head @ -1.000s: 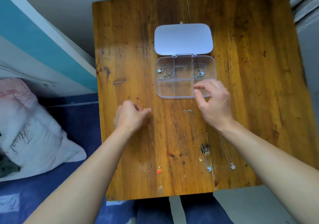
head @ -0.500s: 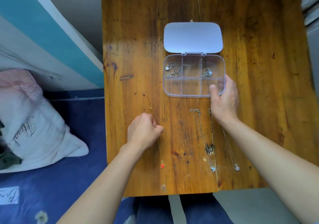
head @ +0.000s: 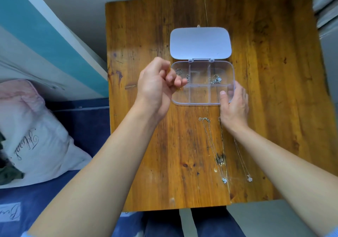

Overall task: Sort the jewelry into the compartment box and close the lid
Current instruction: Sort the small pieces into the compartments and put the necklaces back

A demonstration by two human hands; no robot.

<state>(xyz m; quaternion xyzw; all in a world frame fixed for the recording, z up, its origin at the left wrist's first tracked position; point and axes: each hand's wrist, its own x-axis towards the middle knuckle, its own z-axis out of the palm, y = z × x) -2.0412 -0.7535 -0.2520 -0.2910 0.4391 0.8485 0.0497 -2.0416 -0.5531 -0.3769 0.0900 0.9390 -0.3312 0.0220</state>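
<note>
A clear compartment box (head: 199, 103) lies open on the wooden table (head: 274, 90), its white lid (head: 200, 43) folded flat behind it. Silver pieces sit in the back-left compartment (head: 181, 72) and the back-right one (head: 215, 79). My left hand (head: 155, 86) hovers at the box's left edge, fingers bunched around a gold chain necklace (head: 178, 89), mostly hidden in the fist. My right hand (head: 233, 105) grips the box's front-right corner, thumb on the rim. Two silver necklaces lie stretched out nearer me: one in the middle (head: 213, 149), the other (head: 243, 161) partly under my right forearm.
A bed with a blue sheet (head: 36, 200) and a white and pink pillow (head: 31, 132) lies left of the table. A teal and white wall (head: 45, 35) runs behind it. Grey ribbed furniture (head: 327, 17) borders the table's right side.
My left hand gathered the gold necklace off the table and lifted it up to the box's left edge. My right hand stayed on the box's front-right corner.
</note>
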